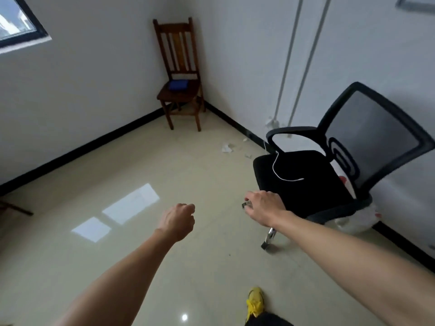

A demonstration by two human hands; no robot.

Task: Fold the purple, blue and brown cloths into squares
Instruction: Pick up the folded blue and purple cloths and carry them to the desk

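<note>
Left grip (179, 222): bare, like the left forearm (122, 276) behind it, down to the lower edge of view.
Right grip (263, 205): bare, with the right forearm (341, 250) uncovered to the right edge.
Shoe (255, 301): bright yellow with yellow laces.
Leg clothing (268, 320): dark, probably black trousers; only a sliver shows.

white walls (94, 90), glossy beige floor (164, 165), wooden chair (179, 96) in the far corner, black mesh office chair (306, 184) nearer
</note>
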